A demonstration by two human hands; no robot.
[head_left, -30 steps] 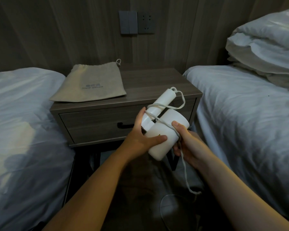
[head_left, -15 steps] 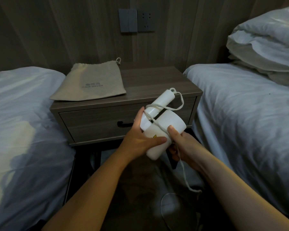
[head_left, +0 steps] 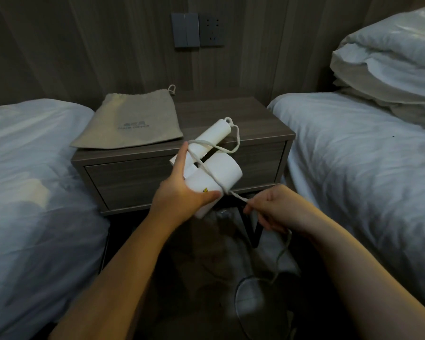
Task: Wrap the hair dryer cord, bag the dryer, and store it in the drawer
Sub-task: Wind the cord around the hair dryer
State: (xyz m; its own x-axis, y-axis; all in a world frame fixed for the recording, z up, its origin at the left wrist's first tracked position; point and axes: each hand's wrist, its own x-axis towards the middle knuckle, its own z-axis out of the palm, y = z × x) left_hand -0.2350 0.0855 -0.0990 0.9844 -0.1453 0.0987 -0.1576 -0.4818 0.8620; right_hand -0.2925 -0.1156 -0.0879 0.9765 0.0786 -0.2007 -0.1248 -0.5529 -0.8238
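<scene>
Since the earlier moment my right hand [head_left: 277, 209] has come off the barrel and moved to the right. It now pulls the cord [head_left: 238, 197] tight between itself and the hair dryer [head_left: 221, 171].

Nearest to me, the loose rest of the cord hangs from this hand and lies in a loop on the floor. The right fingers are curled and pinch the cord. My left hand [head_left: 179, 195] grips the dryer body from the left, with the thumb pressed on the barrel and one finger stretched up toward the handle. I hold the dryer in the air in front of the nightstand [head_left: 231, 114], between the two beds.

I judge the dryer to be light and hard, with smooth plastic that can slip, so the best hold is around the thick barrel. The cord looks soft but springy, and I think the turns may loosen if the tension goes.

On the barrel, beside my left thumb, is a small yellow warning sticker [head_left: 205, 190], too small to read. Behind it the drawer [head_left: 138, 182] is closed. Farther, on the left of the nightstand top, the beige drawstring bag [head_left: 133, 123] lies flat. It is printed "HAIR DRYER" under a logo that I cannot read.
</scene>
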